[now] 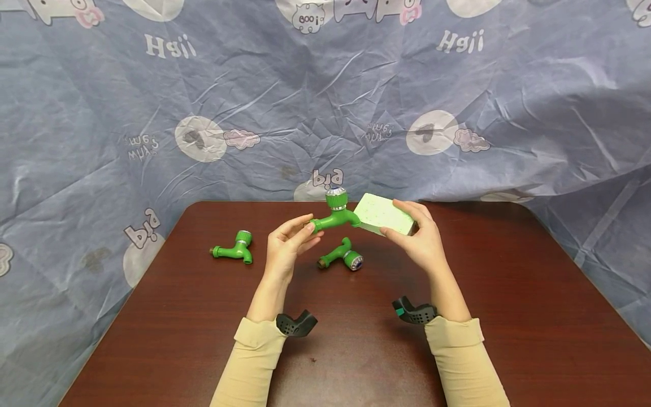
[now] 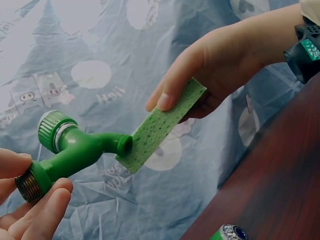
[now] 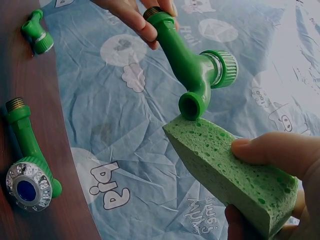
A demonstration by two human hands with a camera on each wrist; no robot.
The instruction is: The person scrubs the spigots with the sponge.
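Note:
Above the table, my left hand [image 1: 286, 244] pinches a green tap [image 1: 333, 217] by its threaded inlet end. The tap is held with its ribbed knob up and its spout toward the right. My right hand [image 1: 419, 234] grips a light green sponge [image 1: 382, 215] between thumb and fingers. In the right wrist view the sponge [image 3: 225, 170] has its near corner at the mouth of the tap's spout [image 3: 192, 106]; they look to be touching. The left wrist view shows the sponge [image 2: 160, 127] edge-on beside the spout, with the right thumb pressed on its face.
Two more green taps lie on the dark brown table [image 1: 508, 294]: one [image 1: 234, 247] to the left of my left hand, the other [image 1: 342, 254] between my hands, below the held tap. A blue-grey printed cloth [image 1: 325, 102] hangs behind the table's far edge.

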